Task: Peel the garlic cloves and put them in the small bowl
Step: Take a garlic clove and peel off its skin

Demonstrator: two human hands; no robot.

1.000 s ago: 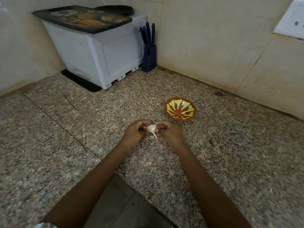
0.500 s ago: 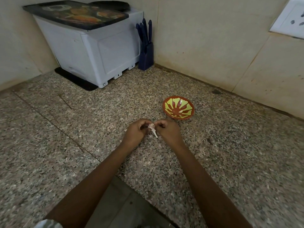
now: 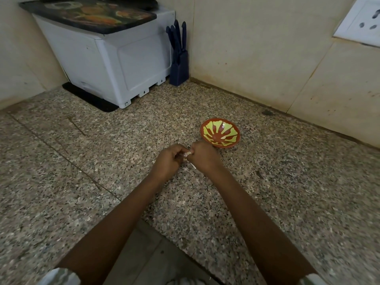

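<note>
Pinching the garlic (image 3: 186, 154) in the curled fingers of both hands, we hold it just above the counter (image 3: 102, 161), midway between its front and back edges. Our left hand (image 3: 167, 161) seems to steady it while our right hand (image 3: 203, 159) grips the other side, probably so thumbs can pry a clove loose. Most of it is hidden; only a pale sliver and stalk show. The small bowl (image 3: 230, 132) sits empty just beyond the right hand, toward the back edge, handy for a short drop.
</note>
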